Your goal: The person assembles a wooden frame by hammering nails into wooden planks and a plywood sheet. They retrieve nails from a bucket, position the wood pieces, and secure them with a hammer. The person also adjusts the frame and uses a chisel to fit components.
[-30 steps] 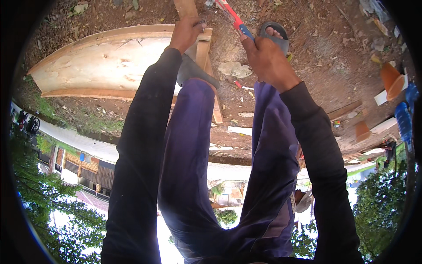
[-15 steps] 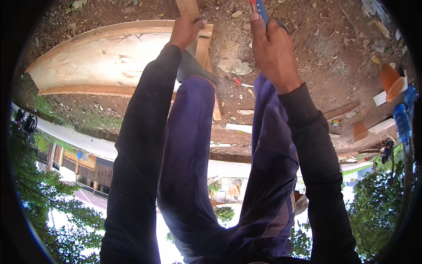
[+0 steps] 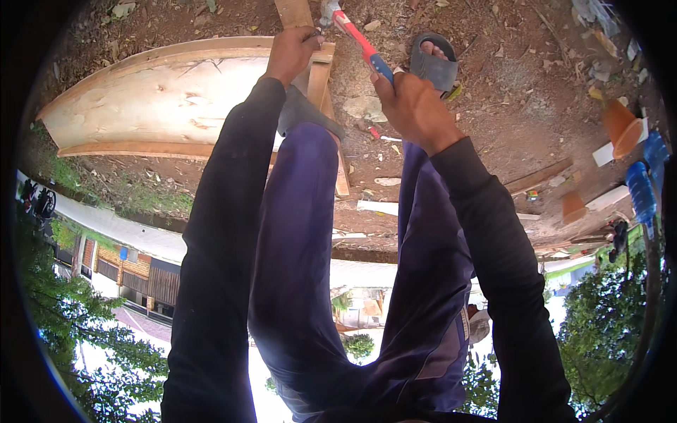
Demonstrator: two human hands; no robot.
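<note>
My right hand (image 3: 412, 106) is closed round the blue end of a hammer (image 3: 360, 41) with a red and blue handle. The hammer's metal head lies near the top edge, just right of a wooden board (image 3: 293, 13). My left hand (image 3: 290, 55) is closed at the lower end of that board, by the corner of a long wooden panel (image 3: 162, 102) with raised, curved side strips. Its fingers are partly hidden, and I cannot make out any small thing between them. A short wooden crosspiece (image 3: 319, 81) sits at the panel's end, beside my left knee.
A sandalled foot (image 3: 434, 63) rests on the leaf-strewn dirt right of the hammer. Offcuts such as a white strip (image 3: 379, 206) and a long board (image 3: 539, 176) lie about. At the right are an orange cone-like object (image 3: 624, 130) and a blue plastic bottle (image 3: 640, 194).
My right hand has swung left and slightly down, bringing the hammer's head into view near the board. The sandalled foot has come out from behind it. My left hand stays at the board.
</note>
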